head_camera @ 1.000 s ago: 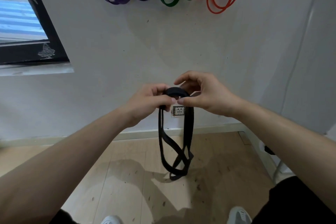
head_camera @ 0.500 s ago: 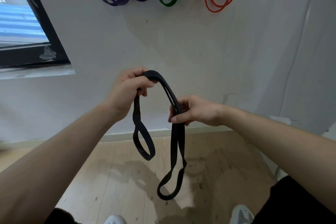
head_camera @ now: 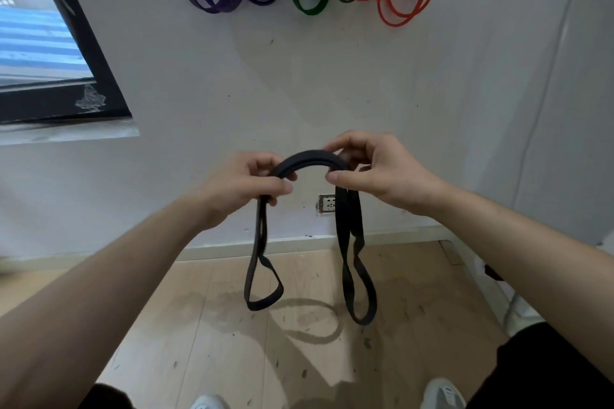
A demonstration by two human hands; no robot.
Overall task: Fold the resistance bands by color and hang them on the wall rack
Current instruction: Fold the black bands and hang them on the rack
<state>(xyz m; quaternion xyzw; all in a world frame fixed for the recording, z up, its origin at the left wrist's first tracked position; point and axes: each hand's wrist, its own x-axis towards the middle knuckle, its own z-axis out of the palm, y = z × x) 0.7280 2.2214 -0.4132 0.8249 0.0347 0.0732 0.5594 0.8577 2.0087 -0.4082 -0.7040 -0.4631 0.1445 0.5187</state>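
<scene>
No text, label, brand or number can be read here. The black window frame (head_camera: 83,103) carries a pale, scratched mark near its lower corner, but it is too blurred to tell whether it is writing or a sign. The wall socket (head_camera: 327,203) is too small to show any marking.

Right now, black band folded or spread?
Folded: black band arches doubled between left hand and right hand, a loop hanging each side.
</scene>
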